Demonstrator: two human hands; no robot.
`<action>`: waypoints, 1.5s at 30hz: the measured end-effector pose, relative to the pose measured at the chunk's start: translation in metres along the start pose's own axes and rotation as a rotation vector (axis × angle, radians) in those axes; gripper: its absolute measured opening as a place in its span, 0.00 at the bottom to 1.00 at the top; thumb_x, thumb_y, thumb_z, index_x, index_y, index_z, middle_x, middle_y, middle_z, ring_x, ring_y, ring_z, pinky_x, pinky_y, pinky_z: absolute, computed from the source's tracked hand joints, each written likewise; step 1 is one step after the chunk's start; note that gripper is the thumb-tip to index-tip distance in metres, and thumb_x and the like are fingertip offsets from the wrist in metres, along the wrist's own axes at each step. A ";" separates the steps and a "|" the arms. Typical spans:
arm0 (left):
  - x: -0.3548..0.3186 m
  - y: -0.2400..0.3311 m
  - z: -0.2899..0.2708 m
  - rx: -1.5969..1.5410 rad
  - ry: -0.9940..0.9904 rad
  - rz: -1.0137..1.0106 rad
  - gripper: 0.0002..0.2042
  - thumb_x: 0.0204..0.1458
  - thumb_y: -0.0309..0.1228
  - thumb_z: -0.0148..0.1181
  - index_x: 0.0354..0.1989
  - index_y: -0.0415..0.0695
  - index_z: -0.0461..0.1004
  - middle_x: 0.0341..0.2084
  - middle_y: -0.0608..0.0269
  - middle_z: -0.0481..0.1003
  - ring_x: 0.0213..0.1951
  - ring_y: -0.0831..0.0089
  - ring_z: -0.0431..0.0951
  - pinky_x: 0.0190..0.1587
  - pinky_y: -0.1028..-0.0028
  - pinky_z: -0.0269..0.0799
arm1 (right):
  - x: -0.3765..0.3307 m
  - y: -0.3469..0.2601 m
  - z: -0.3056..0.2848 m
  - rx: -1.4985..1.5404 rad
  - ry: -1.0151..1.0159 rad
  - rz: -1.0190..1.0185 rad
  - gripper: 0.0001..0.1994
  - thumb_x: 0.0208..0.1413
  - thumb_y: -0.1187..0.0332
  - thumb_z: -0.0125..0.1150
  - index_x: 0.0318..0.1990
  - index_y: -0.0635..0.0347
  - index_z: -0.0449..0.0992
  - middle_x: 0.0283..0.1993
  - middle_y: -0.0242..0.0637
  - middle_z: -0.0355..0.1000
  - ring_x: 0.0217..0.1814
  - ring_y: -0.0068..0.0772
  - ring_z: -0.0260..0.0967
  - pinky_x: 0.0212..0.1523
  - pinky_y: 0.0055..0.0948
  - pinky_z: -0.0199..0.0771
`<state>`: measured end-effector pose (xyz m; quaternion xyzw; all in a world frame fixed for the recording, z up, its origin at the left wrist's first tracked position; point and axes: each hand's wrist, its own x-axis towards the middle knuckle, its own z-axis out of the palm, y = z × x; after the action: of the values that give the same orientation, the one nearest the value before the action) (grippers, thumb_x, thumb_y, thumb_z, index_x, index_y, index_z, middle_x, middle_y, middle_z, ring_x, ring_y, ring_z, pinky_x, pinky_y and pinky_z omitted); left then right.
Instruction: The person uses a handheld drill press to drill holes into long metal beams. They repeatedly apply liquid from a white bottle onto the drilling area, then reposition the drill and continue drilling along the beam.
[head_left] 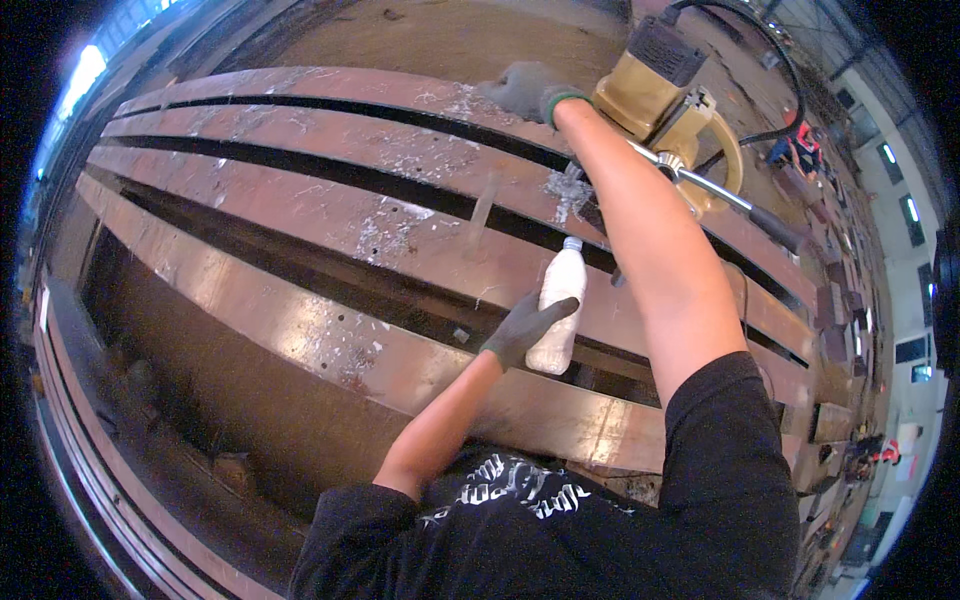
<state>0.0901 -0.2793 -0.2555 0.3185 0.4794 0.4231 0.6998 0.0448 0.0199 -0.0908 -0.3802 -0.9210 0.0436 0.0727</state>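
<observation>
My left hand (527, 328), in a dark grey glove, is closed around a white plastic bottle (562, 300), which leans with its capped neck away from me over the steel beams (430, 235). Stretched far forward, my right hand (522, 92) wears a grey glove with a green cuff and lies over the farthest beam, by scattered metal shavings (465, 105). Its fingers are smeared, so I cannot see whether they hold anything. To the right of that hand stands a tan drilling machine (632, 88) with a dark motor top; my right forearm hides part of it.
Long dark gaps separate the parallel brown beams. More shavings (385, 235) lie on the middle beams. A lever with a black grip (775, 228) sticks out from the machine, and a black cable (790, 70) loops above. Other people (800, 150) are far off at the right.
</observation>
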 end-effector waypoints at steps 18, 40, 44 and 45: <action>-0.085 -0.052 -0.056 0.588 0.461 0.292 0.47 0.45 0.63 0.70 0.68 0.43 0.64 0.51 0.39 0.79 0.51 0.42 0.81 0.54 0.54 0.76 | 0.007 -0.004 -0.012 0.020 -0.204 0.027 0.36 0.61 0.33 0.51 0.24 0.62 0.83 0.20 0.45 0.74 0.24 0.41 0.74 0.35 0.42 0.72; -0.164 -0.077 -0.115 0.635 0.881 0.458 0.36 0.41 0.44 0.82 0.58 0.44 0.72 0.54 0.55 0.78 0.56 0.63 0.78 0.60 0.59 0.75 | 0.013 0.036 0.021 0.026 0.131 -0.197 0.31 0.64 0.41 0.54 0.51 0.65 0.82 0.51 0.56 0.80 0.51 0.55 0.79 0.53 0.50 0.73; -0.155 -0.086 -0.118 0.594 0.886 0.563 0.40 0.41 0.48 0.80 0.63 0.46 0.71 0.54 0.48 0.78 0.56 0.50 0.79 0.60 0.57 0.73 | 0.030 0.066 0.025 -0.002 0.020 -0.099 0.26 0.65 0.48 0.57 0.43 0.70 0.80 0.32 0.54 0.78 0.34 0.49 0.76 0.42 0.47 0.74; -0.162 -0.077 -0.113 0.580 0.890 0.520 0.41 0.41 0.48 0.80 0.63 0.45 0.70 0.54 0.47 0.78 0.56 0.48 0.78 0.59 0.56 0.73 | 0.034 0.057 0.030 0.094 0.003 -0.114 0.26 0.66 0.48 0.57 0.41 0.71 0.79 0.29 0.52 0.76 0.31 0.47 0.75 0.38 0.46 0.73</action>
<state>-0.0240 -0.4542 -0.2945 0.3958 0.7292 0.5253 0.1890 0.0557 0.0835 -0.1250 -0.3232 -0.9380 0.0819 0.0945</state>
